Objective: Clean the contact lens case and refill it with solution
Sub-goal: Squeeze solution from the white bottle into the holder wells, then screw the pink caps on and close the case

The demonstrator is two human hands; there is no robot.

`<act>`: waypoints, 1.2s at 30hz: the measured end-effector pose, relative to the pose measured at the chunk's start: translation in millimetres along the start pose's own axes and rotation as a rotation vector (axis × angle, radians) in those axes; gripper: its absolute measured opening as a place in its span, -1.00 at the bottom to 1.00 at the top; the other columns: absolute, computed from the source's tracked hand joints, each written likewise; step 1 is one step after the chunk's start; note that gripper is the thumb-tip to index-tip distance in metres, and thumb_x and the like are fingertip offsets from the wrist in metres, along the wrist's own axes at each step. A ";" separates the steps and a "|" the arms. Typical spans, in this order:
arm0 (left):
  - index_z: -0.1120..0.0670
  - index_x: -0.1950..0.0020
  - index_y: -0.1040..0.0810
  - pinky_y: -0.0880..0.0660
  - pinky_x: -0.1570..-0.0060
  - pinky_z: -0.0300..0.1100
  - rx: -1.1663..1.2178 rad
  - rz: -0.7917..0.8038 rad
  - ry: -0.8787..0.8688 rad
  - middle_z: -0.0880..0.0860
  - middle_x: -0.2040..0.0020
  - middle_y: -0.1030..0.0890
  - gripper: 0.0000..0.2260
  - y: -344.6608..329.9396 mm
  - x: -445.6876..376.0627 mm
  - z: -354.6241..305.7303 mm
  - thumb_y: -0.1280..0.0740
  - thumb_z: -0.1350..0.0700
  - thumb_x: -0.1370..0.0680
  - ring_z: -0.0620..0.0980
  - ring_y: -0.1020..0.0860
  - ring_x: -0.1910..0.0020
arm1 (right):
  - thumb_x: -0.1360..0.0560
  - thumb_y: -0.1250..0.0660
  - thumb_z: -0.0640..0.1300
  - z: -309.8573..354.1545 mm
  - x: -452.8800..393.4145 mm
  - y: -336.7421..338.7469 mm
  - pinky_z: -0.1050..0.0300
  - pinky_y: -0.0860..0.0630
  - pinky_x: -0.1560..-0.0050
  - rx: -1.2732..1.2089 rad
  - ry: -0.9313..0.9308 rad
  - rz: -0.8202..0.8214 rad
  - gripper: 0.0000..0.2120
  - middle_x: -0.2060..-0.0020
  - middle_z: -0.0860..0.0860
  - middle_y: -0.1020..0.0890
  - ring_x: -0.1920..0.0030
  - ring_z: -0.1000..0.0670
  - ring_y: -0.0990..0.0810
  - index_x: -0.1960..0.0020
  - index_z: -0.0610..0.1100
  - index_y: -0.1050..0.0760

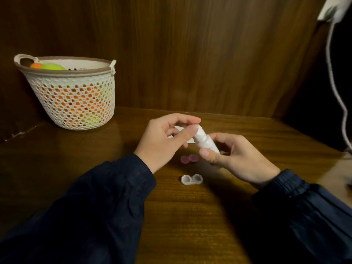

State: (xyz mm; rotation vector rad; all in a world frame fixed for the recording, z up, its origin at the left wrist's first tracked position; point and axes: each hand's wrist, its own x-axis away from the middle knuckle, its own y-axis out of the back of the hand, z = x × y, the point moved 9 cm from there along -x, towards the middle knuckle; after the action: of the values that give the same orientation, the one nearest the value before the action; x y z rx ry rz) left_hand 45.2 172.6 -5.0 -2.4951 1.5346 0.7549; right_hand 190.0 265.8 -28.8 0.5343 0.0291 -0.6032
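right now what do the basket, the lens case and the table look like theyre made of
Basket: likely plastic, matte cream, moulded into a lattice of small holes with orange and yellow showing through. Lens case: seemingly clear, slightly frosted plastic; the table shows through its two open wells. Table: wood or wood-look veneer, dark brown with visible grain and a soft sheen.

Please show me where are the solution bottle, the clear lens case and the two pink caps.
solution bottle [206, 139], head view, on its white body between the two hands.
clear lens case [192, 179], head view, where its two wells join.
pink caps [189, 159], head view, where the two caps meet.
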 end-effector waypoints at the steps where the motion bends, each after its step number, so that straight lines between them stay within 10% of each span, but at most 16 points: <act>1: 0.00 -0.23 -0.69 -0.53 0.38 -0.32 -0.012 0.018 -0.006 -0.10 0.03 -0.71 -0.79 -10.5 2.1 -8.2 -0.46 0.10 -0.60 -0.10 -0.64 0.28 | -0.48 -0.55 0.12 3.3 12.5 9.9 0.23 -0.67 0.17 0.022 0.001 -0.033 -0.73 0.00 0.10 -0.76 0.04 0.08 -0.75 -0.14 0.10 -0.69; 7: -0.08 0.01 -0.65 -0.53 0.32 -0.33 -0.086 0.055 0.077 -0.18 0.14 -0.68 -0.79 -74.1 21.4 -26.1 -0.28 -0.10 -0.68 -0.18 -0.57 0.37 | -0.42 -0.60 0.13 -10.4 86.1 90.8 0.31 -0.62 0.17 0.090 -0.046 -0.473 -0.71 0.08 0.14 -0.77 0.08 0.13 -0.73 -0.08 0.05 -0.70; 12: -0.03 0.20 -0.61 -0.50 0.34 -0.31 -0.133 0.156 0.132 -0.13 0.35 -0.61 -0.68 -116.2 41.0 -24.4 -0.26 -0.08 -0.69 -0.21 -0.51 0.43 | -0.52 -0.56 -0.05 -60.0 139.6 146.8 -0.11 -0.64 -0.11 0.214 -0.262 -0.772 -0.76 0.04 -0.04 -0.73 -0.04 -0.09 -0.70 -0.12 -0.12 -0.62; 19: 0.00 0.21 -0.65 -0.53 0.30 -0.19 -0.200 0.150 0.154 -0.07 0.34 -0.66 -0.66 -134.8 51.2 -22.9 -0.28 -0.10 -0.67 -0.21 -0.50 0.47 | -0.55 -0.53 -0.02 -81.3 164.3 157.8 0.10 -0.50 -0.03 0.310 -0.456 -0.786 -0.67 -0.06 -0.04 -0.69 -0.13 -0.08 -0.66 -0.23 -0.13 -0.57; 23: -0.02 0.15 -0.69 -0.58 0.28 -0.14 -0.228 0.122 0.147 -0.06 0.27 -0.71 -0.73 -122.8 49.2 -24.8 -0.33 -0.07 -0.66 -0.17 -0.50 0.49 | -0.46 -0.57 0.16 -66.7 163.5 154.4 -0.14 -0.46 -0.41 0.314 -0.477 -0.798 -0.18 -0.42 -0.11 -0.52 -0.44 -0.19 -0.45 -0.57 -0.09 -0.30; 27: 0.01 0.20 -0.68 -0.49 0.47 -0.24 -0.228 0.023 0.139 0.01 0.29 -0.69 -0.77 -91.2 41.7 -23.0 -0.41 -0.01 -0.63 -0.15 -0.49 0.48 | -0.52 -0.47 0.17 -5.6 152.7 148.0 -0.13 -0.35 -0.39 0.581 -0.185 -0.971 -0.34 -0.38 -0.02 -0.51 -0.44 -0.14 -0.33 -0.52 -0.01 -0.34; 31: 0.02 0.17 -0.68 -0.50 0.41 -0.25 -0.282 -0.079 0.168 -0.03 0.30 -0.67 -0.83 -50.6 37.3 -12.2 -0.47 -0.01 -0.58 -0.12 -0.60 0.35 | -0.57 -0.46 -0.03 36.6 105.5 108.6 0.36 -0.40 -0.11 0.565 0.136 -0.814 -0.62 -0.14 0.15 -0.58 -0.14 0.12 -0.50 -0.33 0.01 -0.46; 36: -0.01 0.07 -0.69 -0.60 0.27 -0.17 -0.303 -0.147 0.229 -0.11 0.21 -0.73 -0.86 -7.9 35.0 11.0 -0.42 -0.03 -0.62 -0.19 -0.59 0.43 | -0.58 -0.48 0.00 9.1 17.9 36.8 0.38 -0.49 0.15 0.619 -0.034 -0.175 -0.68 -0.01 0.21 -0.64 0.07 0.22 -0.62 -0.30 0.03 -0.54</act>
State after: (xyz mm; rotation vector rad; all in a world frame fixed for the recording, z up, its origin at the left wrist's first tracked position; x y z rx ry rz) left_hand 60.8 152.1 -32.2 -2.9701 1.3657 0.7501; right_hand 223.8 277.4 -6.8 1.1291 -0.1495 -0.7943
